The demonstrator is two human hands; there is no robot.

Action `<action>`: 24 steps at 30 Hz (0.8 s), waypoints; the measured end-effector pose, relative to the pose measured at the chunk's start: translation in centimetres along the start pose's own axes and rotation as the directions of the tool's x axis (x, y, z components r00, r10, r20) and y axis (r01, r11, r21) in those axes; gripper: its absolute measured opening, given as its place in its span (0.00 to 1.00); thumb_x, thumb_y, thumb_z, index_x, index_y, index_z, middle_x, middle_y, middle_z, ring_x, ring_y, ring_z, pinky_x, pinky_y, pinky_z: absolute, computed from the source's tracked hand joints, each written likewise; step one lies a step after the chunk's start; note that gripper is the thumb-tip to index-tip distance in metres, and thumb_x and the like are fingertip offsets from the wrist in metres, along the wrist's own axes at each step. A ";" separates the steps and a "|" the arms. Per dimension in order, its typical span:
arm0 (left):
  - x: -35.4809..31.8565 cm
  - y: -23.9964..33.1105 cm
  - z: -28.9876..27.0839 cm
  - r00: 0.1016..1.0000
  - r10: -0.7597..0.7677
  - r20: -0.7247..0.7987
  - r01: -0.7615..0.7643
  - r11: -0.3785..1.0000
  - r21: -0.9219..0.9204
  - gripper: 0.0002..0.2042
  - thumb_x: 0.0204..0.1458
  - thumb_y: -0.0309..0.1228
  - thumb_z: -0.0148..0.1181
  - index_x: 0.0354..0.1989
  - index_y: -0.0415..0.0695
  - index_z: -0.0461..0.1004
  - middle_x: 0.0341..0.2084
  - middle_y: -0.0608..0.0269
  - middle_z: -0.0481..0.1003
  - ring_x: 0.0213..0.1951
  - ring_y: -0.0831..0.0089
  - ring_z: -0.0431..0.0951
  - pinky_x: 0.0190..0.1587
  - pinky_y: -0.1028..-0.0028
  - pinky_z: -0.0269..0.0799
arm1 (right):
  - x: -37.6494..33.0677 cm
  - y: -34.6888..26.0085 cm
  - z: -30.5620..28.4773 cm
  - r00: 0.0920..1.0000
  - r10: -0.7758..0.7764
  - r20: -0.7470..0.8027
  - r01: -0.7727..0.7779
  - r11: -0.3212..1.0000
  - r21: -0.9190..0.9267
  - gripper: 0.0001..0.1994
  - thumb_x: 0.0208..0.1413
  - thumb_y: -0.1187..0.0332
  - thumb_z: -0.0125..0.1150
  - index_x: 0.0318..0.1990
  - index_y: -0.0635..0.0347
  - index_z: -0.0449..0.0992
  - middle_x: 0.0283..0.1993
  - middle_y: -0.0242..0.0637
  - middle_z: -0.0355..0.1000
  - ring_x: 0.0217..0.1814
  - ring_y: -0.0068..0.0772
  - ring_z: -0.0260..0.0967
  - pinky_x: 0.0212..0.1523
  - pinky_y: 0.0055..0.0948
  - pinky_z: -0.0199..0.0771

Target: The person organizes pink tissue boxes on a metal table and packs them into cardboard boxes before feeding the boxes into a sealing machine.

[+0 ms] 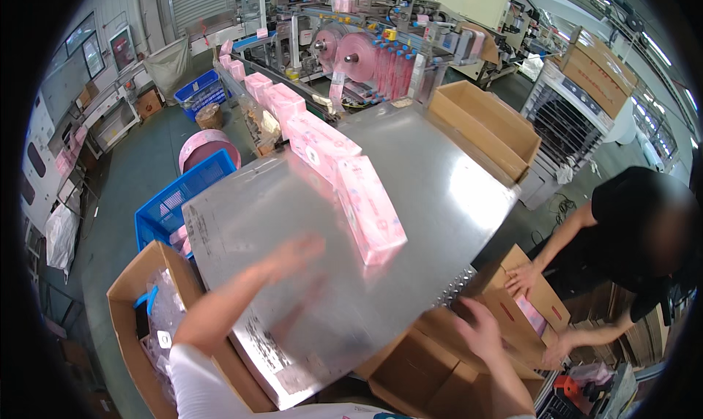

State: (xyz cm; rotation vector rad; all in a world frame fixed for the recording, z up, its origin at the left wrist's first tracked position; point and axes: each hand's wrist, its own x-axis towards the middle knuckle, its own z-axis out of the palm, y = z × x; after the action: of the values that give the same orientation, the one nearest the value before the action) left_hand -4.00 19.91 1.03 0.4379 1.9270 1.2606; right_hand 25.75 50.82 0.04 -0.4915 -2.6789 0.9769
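My left hand (293,256), blurred by motion, is above the metal table (432,177), its fingers stretched out with nothing visible in them. To its right, a pink tissue pack (368,210) lies on the tabletop at the front end of a row. Behind it, end to end, is another pink pack (322,147). My right hand (481,330) is over an open cardboard box (414,371) beside the table's near right edge. Its fingers are apart, close to the box's raised flaps; I see no object in that hand.
Pink packs (282,100) line a conveyor running to a machine with pink film rolls (360,57). At right, a co-worker's hands (523,278) touch a carton (516,320) with pink packs inside. A blue crate (165,203) and a carton (124,313) stand left; another carton (483,122) sits far right.
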 end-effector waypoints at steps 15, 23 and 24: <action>31.8 5.0 -5.3 0.649 0.751 -0.119 -0.246 0.355 0.902 0.34 0.45 0.59 0.52 0.58 0.52 0.65 0.65 0.56 0.47 0.67 0.50 0.40 0.52 0.28 0.45 | 19.8 -2.6 9.2 0.947 0.317 -0.061 -0.314 0.860 -0.402 0.48 0.38 0.52 0.64 0.67 0.55 0.45 0.66 0.58 0.44 0.61 0.59 0.58 0.56 0.42 0.65; 35.9 5.4 -14.8 0.885 0.466 -0.001 -0.273 0.520 0.809 0.36 0.49 0.58 0.51 0.61 0.46 0.60 0.65 0.52 0.49 0.67 0.51 0.39 0.59 0.33 0.31 | 32.2 -2.4 13.3 0.926 0.338 -0.167 -0.377 0.842 -0.387 0.48 0.39 0.47 0.61 0.67 0.53 0.45 0.68 0.57 0.41 0.62 0.57 0.57 0.56 0.42 0.64; 33.9 5.7 -13.3 0.862 0.474 0.179 -0.423 0.478 0.770 0.36 0.48 0.58 0.52 0.61 0.46 0.60 0.65 0.52 0.49 0.68 0.51 0.39 0.59 0.33 0.30 | 32.6 -2.3 13.4 0.926 0.338 -0.170 -0.378 0.838 -0.394 0.48 0.39 0.47 0.61 0.67 0.53 0.45 0.68 0.57 0.41 0.62 0.57 0.57 0.55 0.42 0.64</action>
State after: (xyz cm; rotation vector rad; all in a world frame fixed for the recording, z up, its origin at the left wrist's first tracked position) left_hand -36.47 36.11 -5.34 1.4770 2.4581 0.5872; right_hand -9.06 54.25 -4.70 -1.1342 -2.7634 0.4185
